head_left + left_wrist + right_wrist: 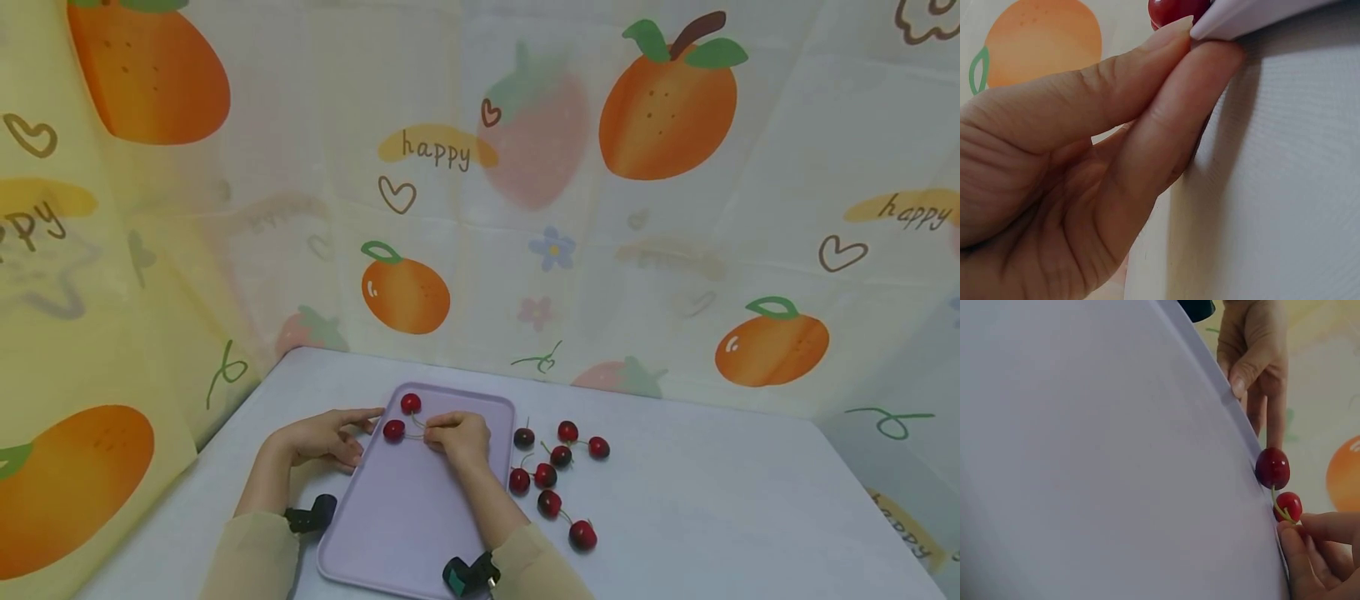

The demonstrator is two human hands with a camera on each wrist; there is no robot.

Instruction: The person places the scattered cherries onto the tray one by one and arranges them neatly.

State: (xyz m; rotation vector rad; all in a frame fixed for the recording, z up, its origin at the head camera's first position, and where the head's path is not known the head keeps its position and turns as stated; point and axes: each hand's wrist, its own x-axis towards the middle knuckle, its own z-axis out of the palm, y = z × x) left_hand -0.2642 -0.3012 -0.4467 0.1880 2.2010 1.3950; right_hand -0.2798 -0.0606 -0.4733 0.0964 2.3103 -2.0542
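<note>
Pinching two thin stems (1274, 495) between the thumb and fingertips of my right hand (459, 437), I have a pair of red cherries (393, 431) at the far left part of the purple tray (408, 525). One is nearer the far rim, the other close to the left rim; I cannot tell whether they rest on the tray or hang just above it. My right forearm crosses the tray's right rim. My left hand (318, 439) grips the left rim, thumb above and a finger below the edge, with a cherry showing just past the thumb's tip in the left wrist view. Eight more cherries (545, 476) lie loosely grouped on the white table (712, 508), right of the tray, the closest just beside its rim; several have stems showing. I wear pale sleeves (251, 554) and a black camera (311, 514) on each wrist. Behind the table hangs a pale cloth (480, 267) with printed fruit (667, 117), hearts (397, 195) and the word "happy".
</note>
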